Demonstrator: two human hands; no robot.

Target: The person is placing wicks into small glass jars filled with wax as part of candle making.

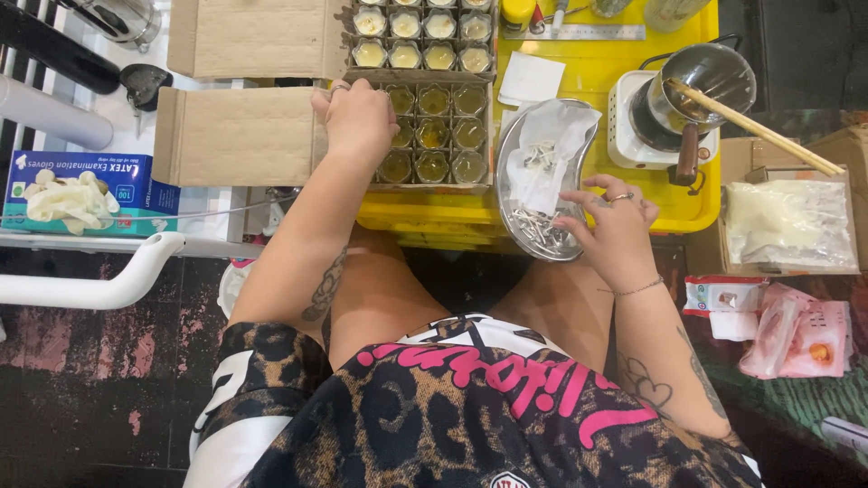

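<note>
Left hand [359, 117] sits loosely curled on the near box [244, 136] of small glass jars [433, 134], fingers over the left column; can't tell if it grips one. Right hand [615, 226] is part open, fingertips dipping into the metal kidney tray [511, 149] among small metal wick tabs [535, 230], white paper [551, 149] above them. Tray and box lie side by side on the yellow tabletop [588, 72]. Far box [258, 36] has filled jars [420, 41]. Pot [701, 86] with chopsticks [759, 126] at right
</note>
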